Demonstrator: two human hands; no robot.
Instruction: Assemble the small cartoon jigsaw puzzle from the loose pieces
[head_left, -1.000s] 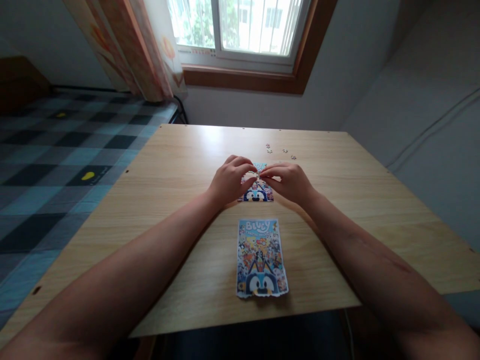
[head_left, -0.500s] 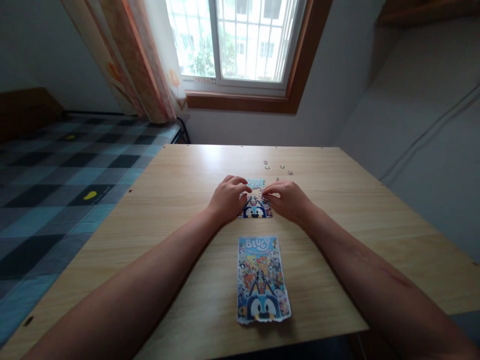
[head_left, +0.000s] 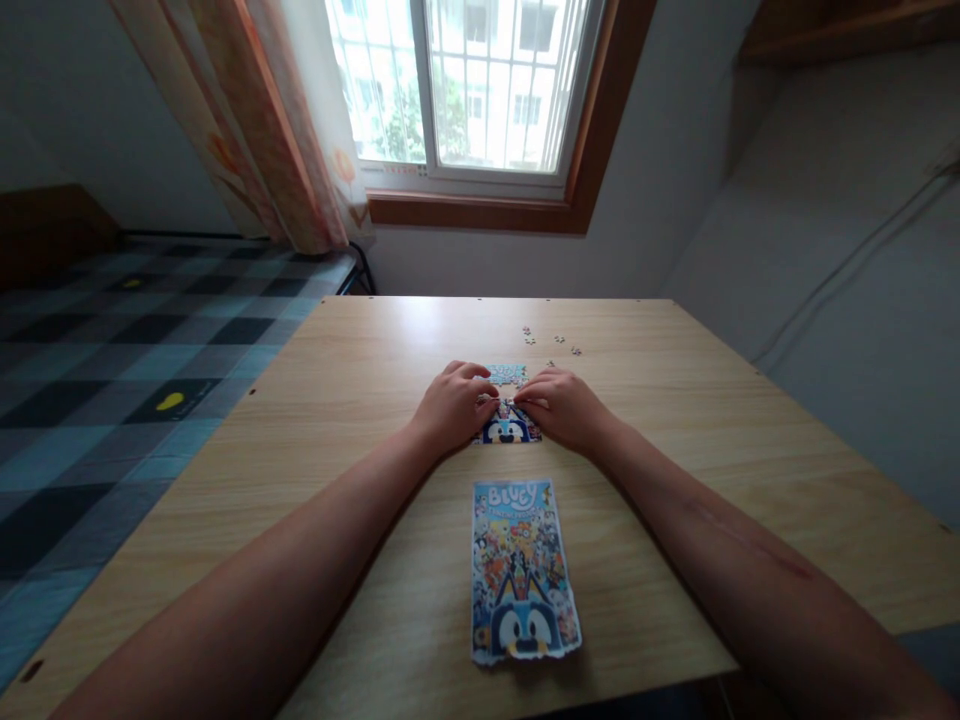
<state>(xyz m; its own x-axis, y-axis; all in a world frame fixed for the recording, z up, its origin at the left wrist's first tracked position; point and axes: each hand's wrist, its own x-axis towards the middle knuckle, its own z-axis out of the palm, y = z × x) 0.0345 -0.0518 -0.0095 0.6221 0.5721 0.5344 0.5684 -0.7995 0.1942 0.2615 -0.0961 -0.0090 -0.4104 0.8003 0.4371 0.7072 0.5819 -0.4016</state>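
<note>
Room: pale walls, dim; daylight from the barred window (head_left: 495, 90), top centre of frame. Checked bed (head_left: 150, 400) fills the left side. Orange-and-cream curtain (head_left: 255, 120) hangs upper left; corner of a wooden shelf (head_left: 847, 40) upper right.

Counter (head_left: 712, 400): light wood grain, spreading across centre and lower frame, far edge below the window.

Left hand (head_left: 454, 408), centre: at the puzzle's left side, thumb and fingers slightly parted; no piece made out in this grip. Right hand (head_left: 562, 405), just right of centre: fingertips drawn close together; cannot tell whether a piece is pinched there.

Bluey picture sheet (head_left: 521, 575), lower centre: flat, face up, ragged bottom edge.

Jigsaw puzzle (head_left: 508, 432), mid-frame between the hands: Bluey face along its bottom, bare wood showing in its middle. Change from half a second ago: right fingertips shift from the gap's right side inward to its lower rim; left hand roughly as it was. Reads as work on that rim, gap unfilled.

Loose jigsaw pieces (head_left: 559, 339): scattered above the right hand, layout unchanged.
</note>
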